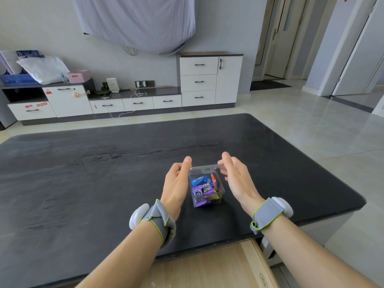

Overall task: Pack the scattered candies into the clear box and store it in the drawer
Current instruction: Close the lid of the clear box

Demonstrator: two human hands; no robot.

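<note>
Pinching the lid (205,168) at its two ends, the fingers (188,161) of both hands are busy with the clear box (207,191). The left hand (176,179) grips the left end of the lid between thumb and fingertips. The right hand (234,175) grips the right end the same way. The lid stands up at the far edge of the box, so the box looks open at the top.

The box sits on the dark desk (83,173), near the edge closest to the person. The candies (202,187) are inside it, blue, purple, pink and yellow, piled close to the rim. I see no candies loose on the desk.

What could go wrong? The pile looks tall. If the lid comes down on a wrapper that sticks up, it may not snap shut. Pressing hard on one side only could tip the small, light box, and candies could spill out. The box could also slide on the smooth desk toward the edge.

Below the desk edge the wooden drawer (218,265) is pulled out. If the lid is not snapped well, the box may pop open on the way down there.
</note>
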